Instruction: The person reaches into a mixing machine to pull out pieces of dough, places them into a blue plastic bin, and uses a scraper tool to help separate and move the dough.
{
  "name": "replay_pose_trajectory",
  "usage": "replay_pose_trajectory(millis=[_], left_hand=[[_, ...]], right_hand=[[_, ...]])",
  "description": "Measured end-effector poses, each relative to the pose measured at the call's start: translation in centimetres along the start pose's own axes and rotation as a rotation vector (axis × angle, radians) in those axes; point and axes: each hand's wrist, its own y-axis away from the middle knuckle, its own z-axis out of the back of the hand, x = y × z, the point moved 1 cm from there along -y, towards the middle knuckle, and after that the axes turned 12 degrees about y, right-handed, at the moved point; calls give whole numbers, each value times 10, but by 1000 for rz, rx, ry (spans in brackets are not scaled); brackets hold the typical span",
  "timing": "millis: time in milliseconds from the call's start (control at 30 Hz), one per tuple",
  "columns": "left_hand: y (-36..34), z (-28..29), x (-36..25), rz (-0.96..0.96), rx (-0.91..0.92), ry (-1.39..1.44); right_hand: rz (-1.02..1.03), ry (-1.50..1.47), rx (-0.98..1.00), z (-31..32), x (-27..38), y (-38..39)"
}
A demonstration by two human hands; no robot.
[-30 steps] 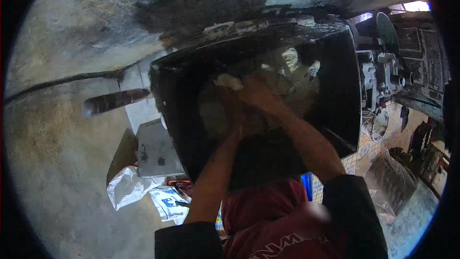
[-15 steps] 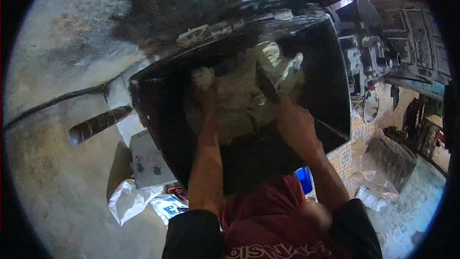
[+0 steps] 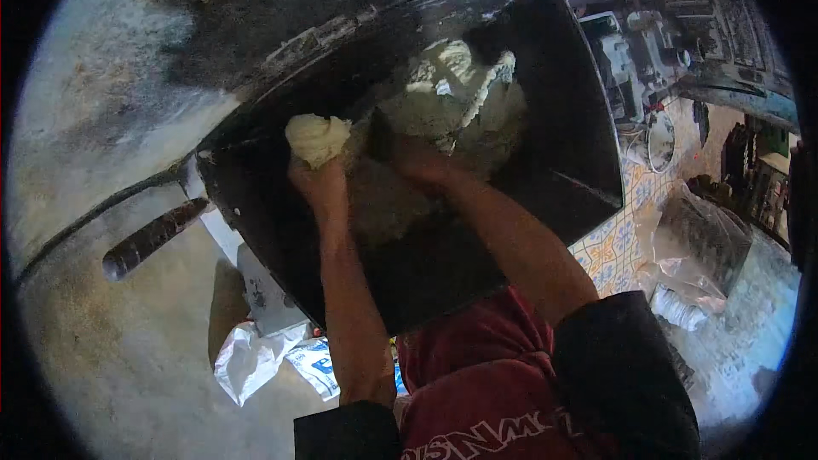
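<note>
Inside a black, open metal bin (image 3: 579,153), my left hand (image 3: 317,183) is closed round a pale lump of dough (image 3: 317,138) at the left. My right hand (image 3: 417,162) is closed on a dark flat-bladed tool (image 3: 386,140) at the middle of the bin, its fingers partly in shadow. More pale dough (image 3: 452,72) lies at the back right of the bin, with a ragged, lighter ridge. The bottom of the bin is dim, so its contents there are hard to make out.
A dark handle (image 3: 153,240) sticks out left of the bin. At the right stand grey machinery (image 3: 639,60), a white bucket (image 3: 660,140) and a clear plastic bag (image 3: 694,255). White sacks (image 3: 251,358) lie below, and a stained concrete wall (image 3: 119,85) rises at the back left.
My left hand has moved left with the lump, which shows more clearly. My right hand drew down and right with the blade, then went back up and left. The view has shifted.
</note>
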Motion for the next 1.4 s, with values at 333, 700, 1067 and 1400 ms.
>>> replay_pose_trajectory(millis=[333,700,1067,1400], left_hand=[[17,2,-47,164,61,77],[-38,17,68,44,710,-1036],[-72,-68,128,-24,658,-1188],[-58,-20,111,383,780,-870]], right_hand=[[-92,-10,-275,12,36,21],[46,692,103,163,50,129],[-12,406,-162,164,35,173],[202,991,-198,91,38,167]])
